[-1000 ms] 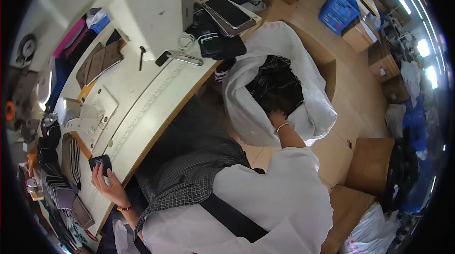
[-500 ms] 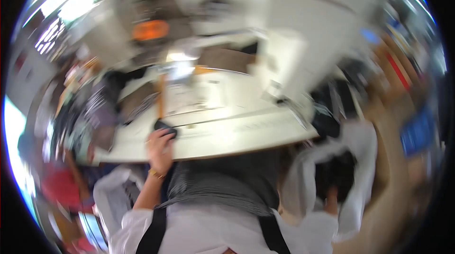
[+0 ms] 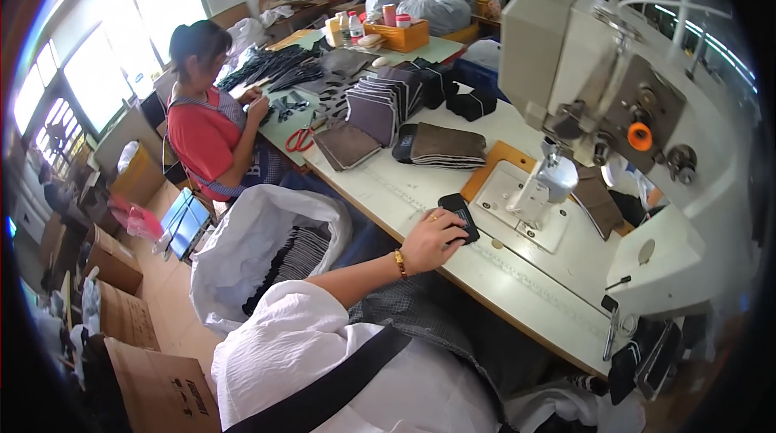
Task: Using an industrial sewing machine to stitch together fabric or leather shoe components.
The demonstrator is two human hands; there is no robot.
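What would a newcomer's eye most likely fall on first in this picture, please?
Probably the big pale sewing machine with its orange knob, standing at the right. Next might come the left hand, resting on a small black piece near the front edge of the table. Someone's red shirt also stands out, at the upper left.

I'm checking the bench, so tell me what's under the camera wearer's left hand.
Under the left hand is part of a black piece on the table; the rest shows past the hand. Whatever the hand and piece cover cannot be seen.
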